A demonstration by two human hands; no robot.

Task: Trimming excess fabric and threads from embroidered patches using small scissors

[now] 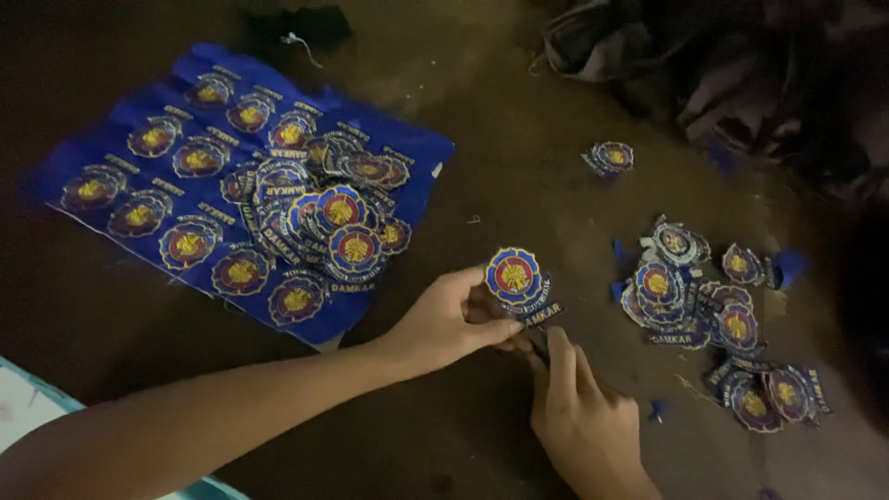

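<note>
The left hand [449, 319] pinches a round embroidered patch of blue, red and gold thread [515, 276] between thumb and curled fingers, closed on its lower left edge, so that the patch stands tilted above the dark brown floor [519, 185] near the middle of the view. The right hand [574, 417] comes up from the bottom edge, its fingers drawn together around a thin dark tool [540, 344] whose tip meets the lower edge of the held patch, just under its small lettered strip; what kind of tool it is cannot be made out in the dim light. To the right of both hands, a loose scatter of cut-out round patches [713, 315] lies on the floor, some overlapping, with small blue fabric scraps [789, 267] among them. A little stack of the same patches [611, 156] sits apart, further toward the top edge. Well to the left, a blue fabric sheet with rows of uncut patches [167, 176] is spread flat, and a heap of cut patches [324, 218] rests on its right half. Crumpled dark cloth [648, 56] fills the top right corner.
</note>
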